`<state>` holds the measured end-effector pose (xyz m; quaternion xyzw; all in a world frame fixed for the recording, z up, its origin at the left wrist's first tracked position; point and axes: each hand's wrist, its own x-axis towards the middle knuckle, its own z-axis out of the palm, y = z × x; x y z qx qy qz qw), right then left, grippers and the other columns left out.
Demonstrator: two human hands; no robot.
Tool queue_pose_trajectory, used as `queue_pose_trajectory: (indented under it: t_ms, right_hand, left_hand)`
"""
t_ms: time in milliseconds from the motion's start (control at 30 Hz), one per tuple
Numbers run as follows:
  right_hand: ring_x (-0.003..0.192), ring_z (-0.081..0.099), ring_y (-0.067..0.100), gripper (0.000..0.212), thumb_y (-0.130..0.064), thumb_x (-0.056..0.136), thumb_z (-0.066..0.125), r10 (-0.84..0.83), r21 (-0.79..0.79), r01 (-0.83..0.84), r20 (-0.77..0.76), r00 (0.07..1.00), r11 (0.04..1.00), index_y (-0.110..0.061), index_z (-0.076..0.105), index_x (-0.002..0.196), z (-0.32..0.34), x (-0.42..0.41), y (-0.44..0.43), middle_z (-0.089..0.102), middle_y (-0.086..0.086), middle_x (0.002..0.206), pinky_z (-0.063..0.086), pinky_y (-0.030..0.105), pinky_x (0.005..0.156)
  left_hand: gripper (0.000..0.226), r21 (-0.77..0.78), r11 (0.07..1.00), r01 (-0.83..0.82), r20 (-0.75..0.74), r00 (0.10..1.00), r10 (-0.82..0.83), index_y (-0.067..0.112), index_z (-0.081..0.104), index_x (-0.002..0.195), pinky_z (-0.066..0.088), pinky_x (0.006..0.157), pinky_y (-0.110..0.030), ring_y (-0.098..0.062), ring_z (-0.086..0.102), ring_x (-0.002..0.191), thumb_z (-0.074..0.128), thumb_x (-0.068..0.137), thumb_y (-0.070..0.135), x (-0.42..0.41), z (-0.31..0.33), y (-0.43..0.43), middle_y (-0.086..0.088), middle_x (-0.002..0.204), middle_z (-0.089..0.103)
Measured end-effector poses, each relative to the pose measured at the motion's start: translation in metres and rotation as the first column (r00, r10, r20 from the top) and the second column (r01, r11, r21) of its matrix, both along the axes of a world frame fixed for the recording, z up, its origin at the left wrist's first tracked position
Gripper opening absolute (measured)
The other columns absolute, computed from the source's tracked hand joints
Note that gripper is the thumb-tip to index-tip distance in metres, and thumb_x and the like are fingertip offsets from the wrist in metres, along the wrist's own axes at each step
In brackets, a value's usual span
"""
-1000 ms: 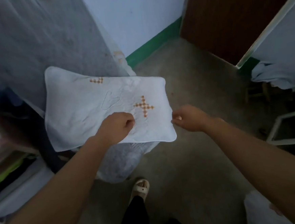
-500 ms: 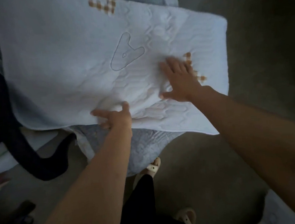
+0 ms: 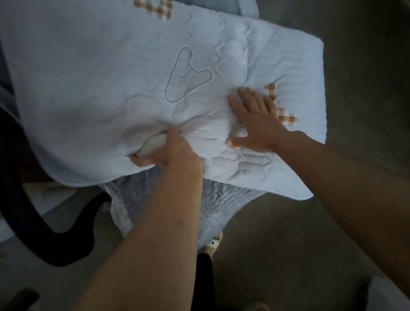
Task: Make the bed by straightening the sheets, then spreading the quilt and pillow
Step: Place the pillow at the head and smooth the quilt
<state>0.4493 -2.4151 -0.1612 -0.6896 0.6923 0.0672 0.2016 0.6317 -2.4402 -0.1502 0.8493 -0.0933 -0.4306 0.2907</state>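
i judge this to be the late part of the job, the pillow step: the white quilted pillow (image 3: 119, 76) lies on a pale grey quilted cover (image 3: 217, 203) that hangs out from under its near edge, and which i take for the quilt, though the light is poor and i cannot be sure. whether the sheets were straightened i cannot tell, as no sheet shows plainly. what looks left is to smooth this pillow and settle it square. my left hand (image 3: 167, 151) is at the pillow's near edge, fingers curled round a bunched fold of the cover and clamped on it, so the cloth puckers into radiating creases there. my right hand (image 3: 255, 119) lies flat on the pillow's top towards its right end, fingers straight and spread, pressing and gripping nothing. the pillow is soft and puffy, stitched in wavy channels, with a grey-outlined letter a (image 3: 185, 76) sewn near its middle and tan checked patches (image 3: 154, 6) at its far edge and beside my right hand. it dents easily under the palm, so i expect it to hold whatever shape is patted in. a black curved band (image 3: 32, 218) loops left of the pillow, and a bare dull concrete floor (image 3: 349, 33) lies right of it. a cream sandal (image 3: 213, 243) shows below the pillow's near edge.
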Motion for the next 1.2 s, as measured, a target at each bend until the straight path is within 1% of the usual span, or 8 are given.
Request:
queue_pose_trajectory:
  t_ms: [167,367,567,733,867,967,1100,1200]
  right_hand:
    - [0.148,0.005,0.024,0.096,-0.058,0.080,0.064,-0.042,0.046,0.037,0.119,0.992,0.998,-0.026,0.012,0.154,0.032,-0.002,0.002,0.004,0.005,0.162,0.002,0.046,0.117]
    - [0.137,0.030,0.025,0.062,-0.034,0.088,0.049,-0.217,-0.045,0.243,0.315,0.924,0.969,-0.022,0.032,0.147,0.083,0.002,0.006,0.033,0.004,0.151,0.016,0.041,0.112]
    - [0.146,0.019,0.021,0.064,-0.047,0.100,0.037,-0.381,-0.104,0.427,0.297,0.876,0.898,-0.018,0.017,0.154,0.126,0.003,0.006,0.020,0.004,0.160,0.012,0.036,0.116]
    - [0.146,0.021,0.025,0.074,-0.068,0.094,0.027,-0.530,-0.003,0.580,0.402,0.746,0.814,-0.024,0.020,0.153,0.158,-0.008,0.032,0.021,0.005,0.159,0.009,0.046,0.120]
    - [0.098,0.065,0.018,0.088,-0.091,0.067,0.041,-0.710,0.199,0.821,0.633,0.310,0.536,-0.020,0.060,0.114,0.164,-0.038,0.090,0.064,0.007,0.111,0.053,0.032,0.086]
    - [0.035,0.040,0.004,0.053,-0.069,0.084,0.050,-0.746,0.344,0.838,0.658,0.106,0.423,-0.022,0.043,0.062,0.179,-0.050,0.172,0.043,-0.004,0.054,0.032,0.012,0.035]
    - [0.038,0.040,0.007,0.051,-0.063,0.086,0.054,-0.700,0.294,0.928,0.712,-0.053,0.227,-0.019,0.042,0.062,0.206,-0.069,0.307,0.044,-0.002,0.056,0.034,0.014,0.037]
    - [0.048,0.047,0.012,0.051,-0.065,0.084,0.055,-0.675,0.218,0.974,0.729,-0.117,0.066,-0.018,0.047,0.067,0.232,-0.081,0.394,0.051,0.000,0.061,0.041,0.021,0.047]
  left_hand:
    - [0.100,-0.258,0.872,-0.417,-0.339,0.884,0.323,0.035,0.021,0.145,0.048,0.097,-0.047,-0.027,0.054,0.112,0.075,0.068,0.000,0.002,0.036,0.003,-0.002,0.137,0.042]
    - [0.090,-0.290,0.794,-0.534,-0.544,0.775,0.322,0.022,0.042,0.136,0.057,0.081,-0.047,-0.027,0.063,0.092,0.061,0.056,-0.013,0.013,0.076,0.028,-0.008,0.122,0.057]
    - [0.007,-0.256,0.949,-0.186,-0.704,0.709,-0.051,0.009,0.053,0.068,0.052,0.062,-0.029,-0.026,0.062,0.070,0.054,0.071,0.003,0.059,0.133,0.057,-0.004,0.068,0.062]
    - [0.018,-0.352,0.934,0.054,-0.634,0.720,-0.281,0.011,0.059,0.070,0.052,0.058,-0.024,-0.020,0.061,0.057,0.047,0.080,0.002,0.078,0.183,0.092,0.000,0.057,0.063]
    - [0.032,-0.347,0.906,0.241,-0.737,0.528,-0.422,0.009,0.072,0.059,0.052,0.062,-0.028,-0.025,0.063,0.056,0.043,0.073,0.005,0.072,0.213,0.129,-0.008,0.063,0.066]
    - [0.035,-0.322,0.863,0.390,-0.767,0.427,-0.479,0.001,0.069,0.081,0.054,0.061,-0.029,-0.030,0.063,0.060,0.049,0.054,0.012,0.061,0.228,0.166,-0.015,0.072,0.066]
    - [0.090,-0.356,0.742,0.568,-0.710,0.352,-0.610,-0.007,0.059,0.117,0.057,0.057,-0.037,-0.036,0.065,0.072,0.069,0.030,0.016,0.031,0.246,0.236,-0.024,0.096,0.064]
    - [0.080,-0.465,0.655,0.596,-0.647,0.276,-0.711,-0.002,0.060,0.115,0.055,0.051,-0.033,-0.032,0.067,0.063,0.068,0.037,0.016,-0.001,0.264,0.288,-0.018,0.085,0.067]
